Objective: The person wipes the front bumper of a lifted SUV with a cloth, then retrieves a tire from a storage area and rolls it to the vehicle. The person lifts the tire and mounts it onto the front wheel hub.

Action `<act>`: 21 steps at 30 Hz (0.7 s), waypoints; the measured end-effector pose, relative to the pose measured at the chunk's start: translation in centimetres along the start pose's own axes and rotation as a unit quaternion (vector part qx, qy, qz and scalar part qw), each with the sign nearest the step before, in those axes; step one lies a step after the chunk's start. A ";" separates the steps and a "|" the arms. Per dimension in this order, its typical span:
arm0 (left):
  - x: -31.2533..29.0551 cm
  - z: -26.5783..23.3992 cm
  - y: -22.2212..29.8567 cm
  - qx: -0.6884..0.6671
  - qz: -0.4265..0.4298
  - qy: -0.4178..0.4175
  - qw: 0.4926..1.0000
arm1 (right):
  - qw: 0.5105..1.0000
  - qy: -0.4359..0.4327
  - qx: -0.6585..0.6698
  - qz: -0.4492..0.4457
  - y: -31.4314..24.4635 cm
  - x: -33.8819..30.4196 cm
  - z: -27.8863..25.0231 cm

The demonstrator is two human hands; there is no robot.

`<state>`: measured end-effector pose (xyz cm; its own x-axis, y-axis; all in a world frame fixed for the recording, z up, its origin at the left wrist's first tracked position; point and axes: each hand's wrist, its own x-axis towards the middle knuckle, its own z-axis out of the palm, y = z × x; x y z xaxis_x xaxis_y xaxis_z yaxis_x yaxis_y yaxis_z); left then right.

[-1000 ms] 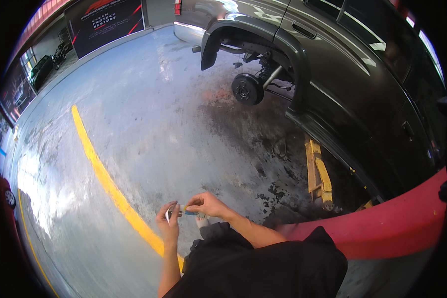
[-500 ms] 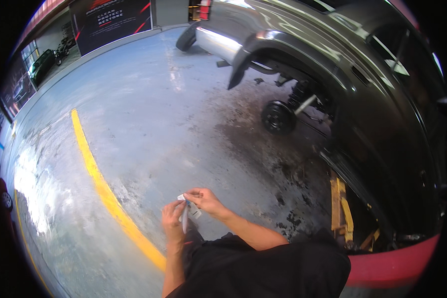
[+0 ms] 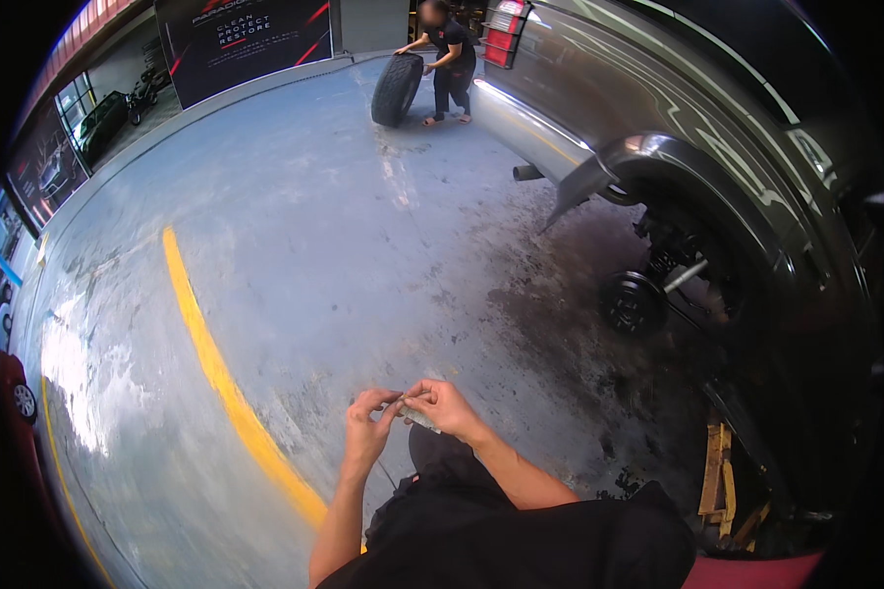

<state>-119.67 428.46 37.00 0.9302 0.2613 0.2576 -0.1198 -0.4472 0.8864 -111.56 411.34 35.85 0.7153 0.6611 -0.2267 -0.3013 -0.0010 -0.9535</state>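
Observation:
Low in the view, my left hand [image 3: 368, 414] and my right hand [image 3: 444, 405] meet in front of my body, thumbs and fingertips pinched together. Between them is a small pale packet [image 3: 422, 419] that looks like thin plastic; most of it is hidden behind my right fingers. The left fingertips touch its upper end, and the right hand grips it along the side. What is inside the packet is too small to make out.
A dark grey vehicle [image 3: 580, 103] stands raised on the right, its wheel off and the black hub [image 3: 632, 302] bare. A yellow stand [image 3: 718, 471] is beneath it. A person [image 3: 452, 59] holds an upright tyre [image 3: 397, 89] at the back. A yellow line [image 3: 216, 363] crosses the floor.
My view has shifted, bringing the person with the tyre into sight at the back. My hands have drawn closer together, and the packet is now more covered by my fingers.

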 end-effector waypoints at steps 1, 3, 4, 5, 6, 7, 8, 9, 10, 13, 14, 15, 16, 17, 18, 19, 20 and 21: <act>2.4 -0.8 -1.5 0.000 0.002 -0.027 1.000 | 1.000 0.003 -0.013 0.011 -0.3 2.5 -0.2; 7.5 -1.8 -4.2 0.003 -0.018 0.015 1.000 | 1.000 0.000 -0.018 0.010 -1.0 8.2 -0.6; 10.2 -2.5 -5.3 0.005 -0.030 0.036 0.999 | 1.000 -0.001 -0.026 0.017 -1.5 11.0 -0.8; 12.8 -3.1 -6.3 0.019 -0.012 0.039 0.999 | 0.999 -0.001 -0.024 0.028 -2.1 13.7 -1.2; 16.0 -3.8 -7.2 0.034 0.009 0.043 0.998 | 0.999 0.002 -0.031 0.042 -3.1 16.8 -1.8; 19.3 -4.6 -7.8 0.046 0.036 0.052 0.997 | 0.998 0.002 -0.029 0.059 -4.3 19.9 -2.4; 22.3 -5.1 -8.2 0.055 0.050 0.048 0.996 | 0.998 0.016 -0.020 0.049 -5.6 23.0 -2.8; 24.7 -5.8 -8.7 0.065 0.064 0.044 0.995 | 0.999 0.028 0.004 0.045 -6.4 26.1 -2.5; 27.5 -6.4 -9.3 0.073 0.081 0.043 0.993 | 0.997 0.049 0.030 0.060 -7.6 29.6 -2.5; 35.3 -7.5 -11.7 0.109 0.133 0.073 0.982 | 0.999 0.035 0.022 0.012 -10.2 39.1 -2.7; 37.9 -7.7 -12.6 0.114 0.138 0.087 0.980 | 0.999 0.041 0.026 0.004 -11.0 42.4 -2.7; 40.4 -8.0 -13.6 0.111 0.123 0.103 0.981 | 0.999 0.031 0.003 0.009 -11.9 45.4 -2.9; 43.0 -8.4 -14.7 0.127 0.120 0.110 0.978 | 0.999 0.006 0.039 0.015 -12.6 48.2 -3.2; 45.7 -8.8 -15.9 0.145 0.118 0.117 0.975 | 0.997 -0.010 0.070 0.030 -13.3 51.0 -3.6; 48.4 -9.1 -17.1 0.164 0.111 0.124 0.972 | 0.994 -0.007 0.089 0.066 -14.1 54.0 -4.3; 51.0 -9.4 -18.4 0.166 0.102 0.111 0.975 | 0.991 -0.034 0.119 0.050 -14.7 56.3 -5.0; 53.1 -9.6 -19.6 0.170 0.090 0.097 0.976 | 0.994 -0.015 0.097 0.046 -15.1 58.6 -5.5; 56.0 -9.9 -20.9 0.176 0.078 0.081 0.978 | 0.996 0.000 0.081 0.034 -15.6 61.1 -6.0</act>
<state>-68.52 460.91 36.67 0.8396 0.2867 0.4614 -0.1020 -0.7510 0.6524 -59.36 447.31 35.69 0.6898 0.6632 -0.2904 -0.4477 0.0755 -0.8910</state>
